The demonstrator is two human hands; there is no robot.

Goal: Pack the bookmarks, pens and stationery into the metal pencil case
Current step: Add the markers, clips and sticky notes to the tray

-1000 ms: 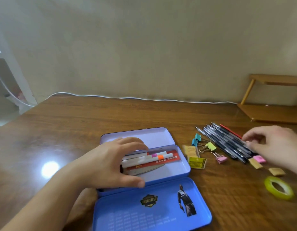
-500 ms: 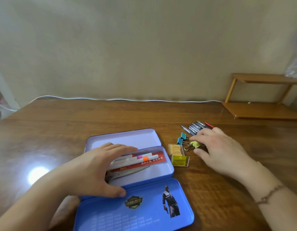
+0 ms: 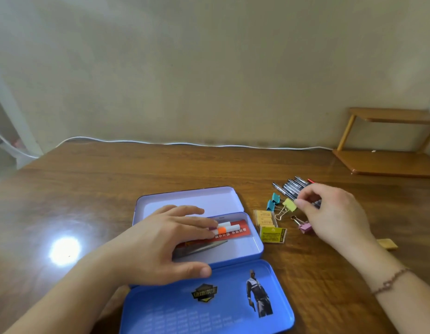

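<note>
The blue metal pencil case (image 3: 255, 248) lies open in front of me, its printed lid (image 3: 209, 309) folded toward me. White pens (image 3: 229, 227) and a red bookmark (image 3: 243, 231) sit in the tray, with a silver tool (image 3: 204, 247) beside them. My left hand (image 3: 156, 244) lies flat over them, thumb on the front rim. To the right, my right hand (image 3: 334, 213) pinches a yellow binder clip (image 3: 289, 204) at its fingertips and covers part of the dark pens (image 3: 291, 186).
Right of the case lie two teal clips (image 3: 273, 201), a pink clip (image 3: 305, 228), small tan packets (image 3: 265, 218), a yellow-green packet (image 3: 273, 235) and a beige eraser (image 3: 387, 243). A wooden shelf (image 3: 387, 162) stands at the back right. A white cable (image 3: 185, 143) runs along the wall.
My right hand moved left from the pens' far end onto the clips and now has the yellow clip at its fingertips. My left hand stayed on the case.
</note>
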